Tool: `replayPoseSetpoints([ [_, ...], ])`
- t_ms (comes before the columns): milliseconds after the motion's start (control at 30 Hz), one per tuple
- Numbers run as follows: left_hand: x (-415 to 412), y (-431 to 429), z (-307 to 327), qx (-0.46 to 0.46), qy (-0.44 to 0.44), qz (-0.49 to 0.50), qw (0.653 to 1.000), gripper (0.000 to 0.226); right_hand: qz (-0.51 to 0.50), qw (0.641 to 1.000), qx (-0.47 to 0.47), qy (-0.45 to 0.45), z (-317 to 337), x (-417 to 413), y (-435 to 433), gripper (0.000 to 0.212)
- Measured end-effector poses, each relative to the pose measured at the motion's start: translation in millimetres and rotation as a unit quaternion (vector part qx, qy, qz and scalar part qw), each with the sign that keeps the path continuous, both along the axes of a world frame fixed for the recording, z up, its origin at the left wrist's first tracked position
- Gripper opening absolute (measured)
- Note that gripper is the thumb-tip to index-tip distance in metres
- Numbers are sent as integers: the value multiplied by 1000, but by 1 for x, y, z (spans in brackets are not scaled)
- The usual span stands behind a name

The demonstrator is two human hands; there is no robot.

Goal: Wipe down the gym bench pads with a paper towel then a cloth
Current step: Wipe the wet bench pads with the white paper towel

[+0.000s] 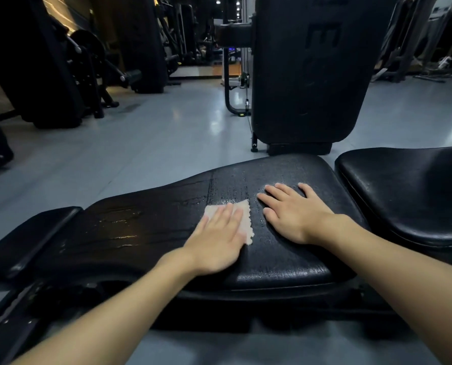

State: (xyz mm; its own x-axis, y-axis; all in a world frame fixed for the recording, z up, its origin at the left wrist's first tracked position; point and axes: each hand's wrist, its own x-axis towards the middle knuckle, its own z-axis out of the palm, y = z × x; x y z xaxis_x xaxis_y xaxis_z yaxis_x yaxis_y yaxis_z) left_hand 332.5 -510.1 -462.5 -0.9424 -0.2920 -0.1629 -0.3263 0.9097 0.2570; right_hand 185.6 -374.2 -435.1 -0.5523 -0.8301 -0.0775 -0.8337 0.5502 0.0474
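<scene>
A long black bench pad (pixel 145 227) lies across the view, cracked and glistening wet on its left half. My left hand (pixel 217 241) presses flat on a pale cloth (pixel 247 222) with a zigzag edge, near the pad's middle. The hand covers most of the cloth. My right hand (pixel 290 212) rests flat on the pad just right of the cloth, fingers spread, holding nothing. A second black seat pad (pixel 409 191) sits to the right, separated by a narrow gap. A small black pad (pixel 32 233) adjoins the long pad at the left end.
A tall black machine housing (pixel 309 75) stands right behind the bench. More dark gym machines (pixel 61 61) line the left side. Grey glossy floor (pixel 145 133) spreads between them. The bench's black frame (pixel 30 312) shows below at the left.
</scene>
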Motion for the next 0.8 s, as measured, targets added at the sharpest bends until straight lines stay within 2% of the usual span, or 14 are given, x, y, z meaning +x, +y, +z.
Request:
replayPoseSetpoints([
  [133,44,22,-1,-22,-3,-13,1000,57,-10,1000,17,9,2,3,-1,54],
  [233,62,32,1,-24,-3,-12,1000,58,12,997,40,68,10,8,-8,54],
  [367,66,39,2,-49,42,3,998,58,25,999,-8,-28,10,16,-23,53],
  [433,63,36,-3,-52,41,-11,998,57,33,999,7,-28,1,18,-25,53],
  [533,44,15,-5,-45,15,-19,999,56,33,999,9,-15,-4,17,-23,54],
  [800,-59,-61,-4,16,-7,54,998,59,33,999,11,-10,-4,18,-24,54],
])
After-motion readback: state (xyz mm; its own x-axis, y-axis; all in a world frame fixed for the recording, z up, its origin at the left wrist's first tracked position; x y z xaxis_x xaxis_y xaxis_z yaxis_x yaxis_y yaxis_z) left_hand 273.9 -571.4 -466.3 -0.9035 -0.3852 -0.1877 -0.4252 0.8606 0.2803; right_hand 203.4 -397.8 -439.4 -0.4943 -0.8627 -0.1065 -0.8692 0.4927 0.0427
